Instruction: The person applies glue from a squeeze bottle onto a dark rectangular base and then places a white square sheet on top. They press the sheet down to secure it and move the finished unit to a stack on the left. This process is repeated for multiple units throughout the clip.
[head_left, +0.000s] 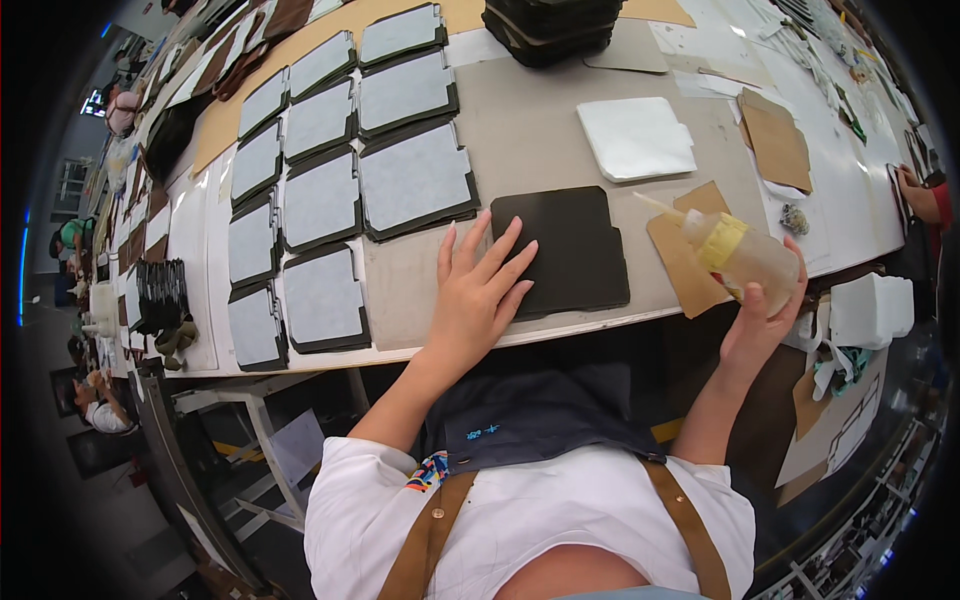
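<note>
A flat black panel (565, 255) with a notched right edge lies near the table's front edge. My left hand (487, 275) rests on its left side, fingers spread and nothing gripped. To the right, my right hand (770, 295) is wrapped round a translucent squeeze bottle (760, 265) with yellow tape about its neck. The bottle is tilted, its thin nozzle pointing up and left over a piece of brown card (690, 275). Left of my left hand lie rows of black panels with pale grey sheets (415, 180) on top, several in all.
A stack of white notched sheets (637, 138) lies behind the black panel. A pile of black pieces (550, 30) stands at the far side. Brown cards (775, 140) and a small round thing (793, 220) are at the right. Another person's hand (917, 195) shows at the far right edge.
</note>
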